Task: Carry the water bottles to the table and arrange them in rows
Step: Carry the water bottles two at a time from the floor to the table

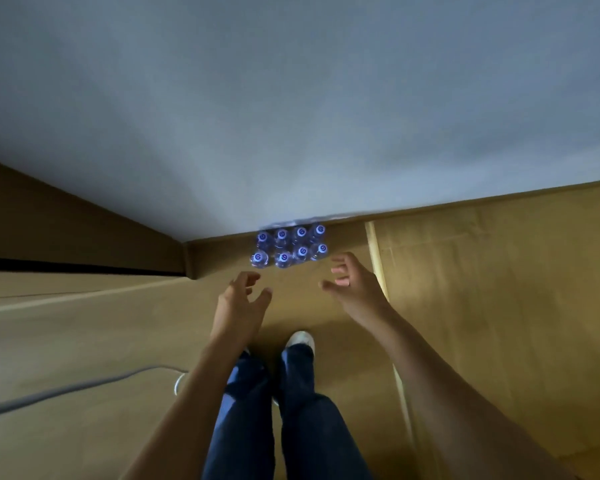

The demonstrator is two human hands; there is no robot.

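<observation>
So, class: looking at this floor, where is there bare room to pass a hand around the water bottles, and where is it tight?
Bare floor lies between the bottles and both open hands, left hand and right hand, and beside the pack's left and right ends. It is tight behind: the back row stands against the wall.
</observation>
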